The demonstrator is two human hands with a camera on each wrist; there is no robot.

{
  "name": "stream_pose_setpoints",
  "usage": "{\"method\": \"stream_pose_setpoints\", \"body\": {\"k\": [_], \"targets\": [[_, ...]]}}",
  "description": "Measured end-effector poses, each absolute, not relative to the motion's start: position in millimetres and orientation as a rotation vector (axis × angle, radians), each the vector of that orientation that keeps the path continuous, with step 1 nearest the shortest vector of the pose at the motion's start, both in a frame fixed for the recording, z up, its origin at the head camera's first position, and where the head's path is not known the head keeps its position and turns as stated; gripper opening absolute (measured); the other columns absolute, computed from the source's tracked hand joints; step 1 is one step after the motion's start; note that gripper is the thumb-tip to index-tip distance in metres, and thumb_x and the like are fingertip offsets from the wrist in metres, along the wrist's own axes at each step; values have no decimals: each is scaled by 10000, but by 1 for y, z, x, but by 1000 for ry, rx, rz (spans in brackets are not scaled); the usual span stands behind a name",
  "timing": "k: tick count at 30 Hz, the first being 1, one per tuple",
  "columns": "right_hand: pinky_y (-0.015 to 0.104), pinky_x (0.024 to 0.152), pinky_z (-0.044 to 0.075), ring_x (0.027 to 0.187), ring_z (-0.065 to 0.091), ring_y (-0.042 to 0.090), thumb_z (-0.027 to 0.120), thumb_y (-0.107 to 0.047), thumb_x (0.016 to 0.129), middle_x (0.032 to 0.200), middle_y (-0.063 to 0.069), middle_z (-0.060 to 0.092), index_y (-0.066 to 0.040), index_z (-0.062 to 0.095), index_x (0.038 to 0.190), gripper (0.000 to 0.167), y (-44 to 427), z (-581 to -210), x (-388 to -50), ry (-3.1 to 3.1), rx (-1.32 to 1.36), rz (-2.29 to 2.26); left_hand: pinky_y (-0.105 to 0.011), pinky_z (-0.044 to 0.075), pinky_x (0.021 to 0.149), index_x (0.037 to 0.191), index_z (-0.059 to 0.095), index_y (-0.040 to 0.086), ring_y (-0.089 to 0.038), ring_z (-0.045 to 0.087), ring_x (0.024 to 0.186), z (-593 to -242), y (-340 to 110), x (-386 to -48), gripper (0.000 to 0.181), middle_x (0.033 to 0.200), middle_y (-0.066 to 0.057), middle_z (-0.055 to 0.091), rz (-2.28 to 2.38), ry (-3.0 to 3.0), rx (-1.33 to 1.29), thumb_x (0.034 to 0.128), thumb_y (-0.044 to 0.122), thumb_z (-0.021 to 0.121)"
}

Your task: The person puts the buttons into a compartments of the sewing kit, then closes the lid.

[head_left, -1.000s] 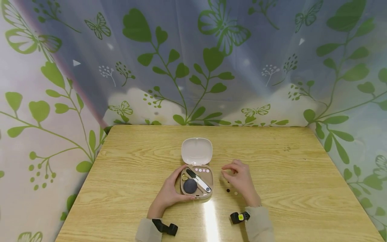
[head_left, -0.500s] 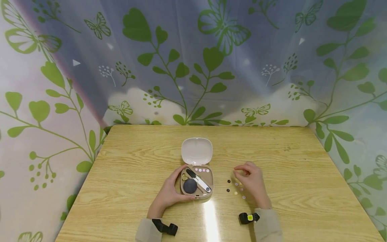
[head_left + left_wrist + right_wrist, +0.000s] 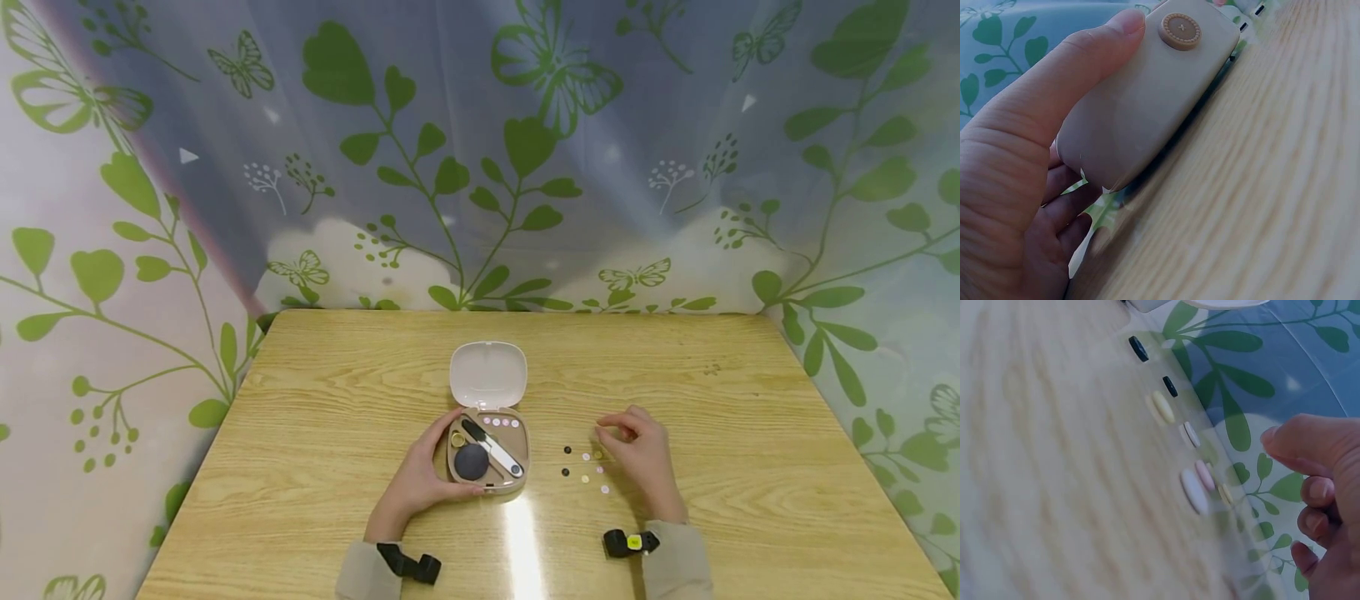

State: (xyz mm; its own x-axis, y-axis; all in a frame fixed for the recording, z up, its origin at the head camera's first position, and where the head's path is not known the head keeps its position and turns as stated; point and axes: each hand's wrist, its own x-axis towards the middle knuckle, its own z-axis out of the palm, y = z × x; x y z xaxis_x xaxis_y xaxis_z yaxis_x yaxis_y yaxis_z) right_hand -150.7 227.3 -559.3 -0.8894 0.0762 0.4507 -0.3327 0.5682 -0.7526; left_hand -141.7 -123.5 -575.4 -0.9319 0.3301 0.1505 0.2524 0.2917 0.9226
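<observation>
Round multicoloured buttons [image 3: 585,479]: four inside the beige plastic case [image 3: 1147,106] left fingers [image 3: 1085,56] grip, seven left out; right fingers [image 3: 1304,440] curl, apparently empty.

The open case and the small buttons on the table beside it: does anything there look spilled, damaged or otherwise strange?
Nothing clearly stands out. The case, gripped by the left hand, shows no clear damage. Seven buttons lie loose on the table, but spaced apart, so they seem laid out rather than spilled.

A leaf-and-butterfly curtain [image 3: 480,158] hangs behind a wooden table [image 3: 570,375].
</observation>
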Motion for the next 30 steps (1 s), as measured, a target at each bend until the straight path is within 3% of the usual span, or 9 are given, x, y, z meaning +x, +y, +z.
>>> {"method": "stream_pose_setpoints", "body": {"k": [30], "targets": [[224, 541, 308, 621, 365, 90, 849, 8, 715, 622, -5, 405, -87, 768, 767, 135, 240, -579, -140, -2447, 72, 1264, -503, 259, 1165, 1534, 364, 275, -211, 338, 1429, -575, -124, -141, 1168, 1530, 59, 406, 1751, 2469, 569, 550, 422, 977]]}}
